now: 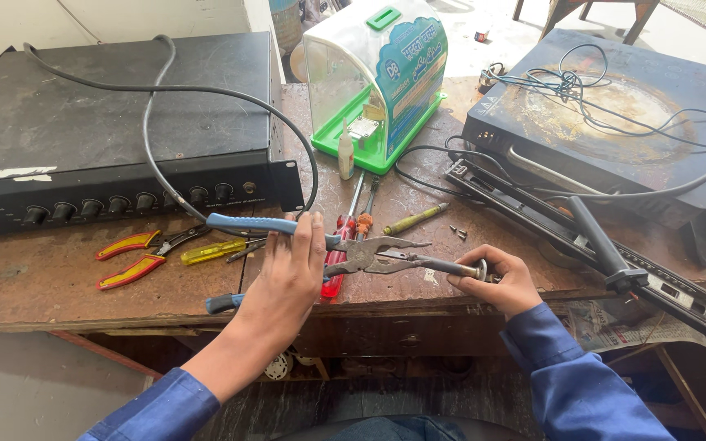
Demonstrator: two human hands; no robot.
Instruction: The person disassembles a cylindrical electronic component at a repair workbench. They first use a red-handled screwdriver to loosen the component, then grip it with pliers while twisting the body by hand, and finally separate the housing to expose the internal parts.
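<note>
My left hand [287,273] grips blue-handled pliers [361,253], their handles spread and their jaws closed on a thin metal rod [438,264]. My right hand [500,282] holds the other end of that rod, a round metal piece at its tip. Both hands hover over the front edge of a worn wooden workbench [59,278]. Under the pliers lie a red-handled screwdriver [338,265] and other screwdrivers. I wear blue sleeves.
A black amplifier box [108,122] with a cable sits back left. Red-and-yellow pliers [136,257] and a yellow screwdriver [210,251] lie left. A clear box on a green base [377,82] stands behind. A black induction cooker [606,114] and a long black bar [581,233] are to the right.
</note>
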